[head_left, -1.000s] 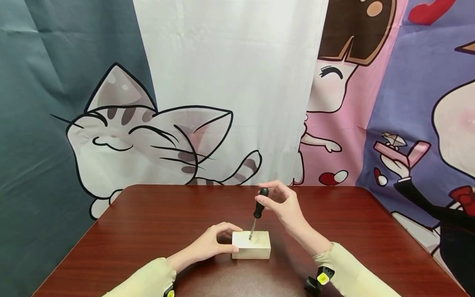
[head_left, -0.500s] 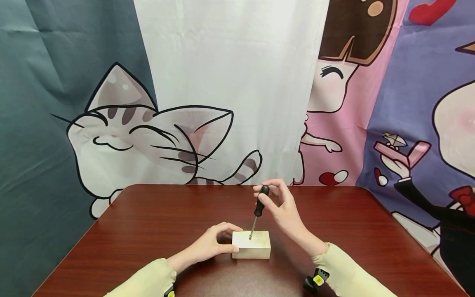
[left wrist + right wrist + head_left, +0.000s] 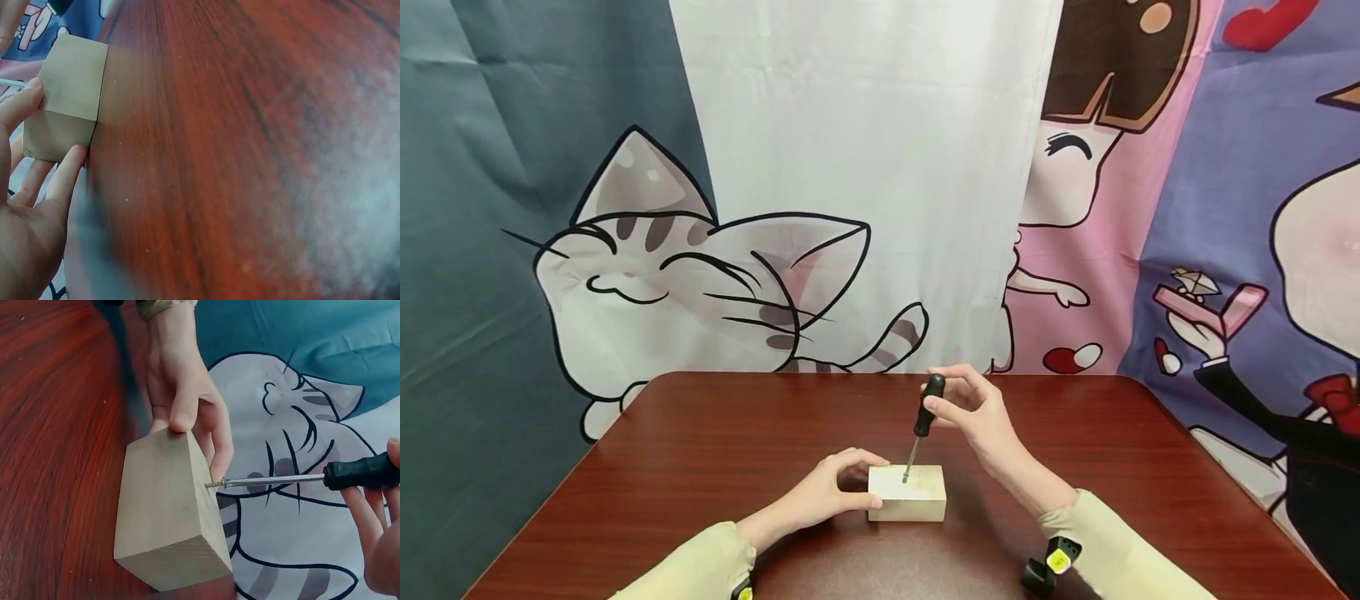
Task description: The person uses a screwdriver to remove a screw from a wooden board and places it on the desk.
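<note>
A pale wooden block (image 3: pixel 907 510) lies on the table in the head view. My left hand (image 3: pixel 820 492) grips its left end, thumb on the near side and fingers around the far side. In the right wrist view a screw (image 3: pixel 214 484) stands partly sunk in the block's top face. The tip of a screwdriver (image 3: pixel 275 480) meets the screw's head, its steel shaft slightly tilted. Its black handle (image 3: pixel 930 407) is pinched between the thumb and fingers of my right hand (image 3: pixel 977 417), above and right of the block.
The dark red wooden table (image 3: pixel 737 433) extends around the block on every side. Behind it hangs a cartoon-printed cloth (image 3: pixel 865 167). Near my right wrist is a black strapped device (image 3: pixel 1051 562) with a yellow-marked face.
My right hand rolled back around the screwdriver handle and then returned, its wrist shifting left and then right. The block and left hand stay nearly where they were.
</note>
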The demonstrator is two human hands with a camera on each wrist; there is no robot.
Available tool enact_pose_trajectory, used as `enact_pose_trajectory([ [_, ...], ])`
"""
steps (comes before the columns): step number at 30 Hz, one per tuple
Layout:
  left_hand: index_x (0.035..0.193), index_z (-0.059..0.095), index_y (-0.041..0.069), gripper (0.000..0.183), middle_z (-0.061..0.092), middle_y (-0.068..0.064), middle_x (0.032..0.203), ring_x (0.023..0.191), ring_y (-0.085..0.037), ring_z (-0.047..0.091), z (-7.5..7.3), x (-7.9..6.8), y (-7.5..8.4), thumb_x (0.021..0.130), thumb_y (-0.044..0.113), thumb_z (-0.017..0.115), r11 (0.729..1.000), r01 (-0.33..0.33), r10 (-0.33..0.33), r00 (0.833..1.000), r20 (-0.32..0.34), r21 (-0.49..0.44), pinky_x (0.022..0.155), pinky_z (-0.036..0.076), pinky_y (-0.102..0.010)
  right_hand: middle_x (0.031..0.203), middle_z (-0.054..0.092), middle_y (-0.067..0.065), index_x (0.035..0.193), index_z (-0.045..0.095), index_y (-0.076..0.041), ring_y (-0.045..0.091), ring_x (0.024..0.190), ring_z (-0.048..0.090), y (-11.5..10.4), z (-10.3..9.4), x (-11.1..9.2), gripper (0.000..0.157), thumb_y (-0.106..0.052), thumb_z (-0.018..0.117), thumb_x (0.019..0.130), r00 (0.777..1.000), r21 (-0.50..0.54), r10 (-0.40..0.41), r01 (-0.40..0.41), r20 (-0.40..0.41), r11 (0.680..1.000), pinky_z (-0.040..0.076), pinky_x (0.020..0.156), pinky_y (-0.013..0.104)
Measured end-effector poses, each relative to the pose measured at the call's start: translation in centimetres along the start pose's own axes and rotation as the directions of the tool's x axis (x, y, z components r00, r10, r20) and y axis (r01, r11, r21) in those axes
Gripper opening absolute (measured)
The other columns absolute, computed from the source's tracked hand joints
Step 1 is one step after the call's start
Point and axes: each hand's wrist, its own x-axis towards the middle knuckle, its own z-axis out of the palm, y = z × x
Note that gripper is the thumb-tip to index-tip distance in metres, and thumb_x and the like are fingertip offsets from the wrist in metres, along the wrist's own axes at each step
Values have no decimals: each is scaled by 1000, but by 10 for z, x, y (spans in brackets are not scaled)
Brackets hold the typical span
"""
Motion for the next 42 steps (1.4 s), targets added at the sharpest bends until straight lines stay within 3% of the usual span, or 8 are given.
enact_pose_trajectory([
  [3,127,63,15,46,65,-9,119,103,-9,66,0,-1,0,85,25,78,1000,3,-3,1000,2,-6,94,50,-24,111,73,6,132,56,-4,15,97,73,1,0,0,41,-6,67,92,998,5,-18,18,60,1000,60,83,41],
  [8,128,63,15,46,65,-9,120,105,-9,66,0,-1,0,86,26,78,1000,4,-4,1000,1,-6,94,50,-24,117,67,24,133,50,-4,19,101,72,4,5,-1,36,-7,58,99,984,-65,-149,156,100,986,60,81,39],
  [14,128,62,16,46,64,-8,121,105,-10,66,1,-1,0,86,26,77,1000,2,-2,1000,-2,-4,94,50,-25,103,68,-3,126,53,-4,10,92,70,8,9,-2,39,-7,69,92,984,-160,-164,151,-68,975,59,77,27],
  [18,128,62,16,45,64,-9,121,105,-9,66,1,-2,-1,86,26,77,1000,5,-5,1000,2,-11,93,50,-24,86,62,-6,124,59,-7,7,81,65,7,7,-2,42,-8,76,86,984,-186,-118,91,-136,978,56,75,23],
  [25,128,62,15,45,64,-10,122,105,-10,66,1,-2,-1,86,25,78,1000,3,-2,1000,4,-19,93,51,-25,88,66,-7,127,57,-3,8,79,65,4,-1,-2,40,-5,71,89,995,-123,-89,82,-51,989,59,76,29],
  [31,127,63,16,45,65,-10,120,105,-10,66,1,-1,-1,86,25,78,1000,0,0,1000,-3,-11,93,51,-25,111,72,-4,137,54,-11,13,97,72,5,-1,-2,43,-8,63,96,993,-92,-112,114,35,989,60,82,33],
  [35,127,63,16,45,65,-9,120,104,-9,66,1,-1,-1,86,26,78,1000,-5,5,1000,-5,-4,93,51,-25,115,70,-2,140,48,-8,15,103,72,6,2,-1,42,-6,58,99,987,-50,-145,149,75,988,59,85,33],
  [42,127,63,16,45,65,-9,120,104,-8,66,0,-1,0,86,26,78,1000,-2,2,1000,-4,-3,92,51,-24,109,71,-5,130,50,1,11,101,71,8,5,-2,35,-2,60,96,989,-6,-146,146,24,989,59,84,31],
])
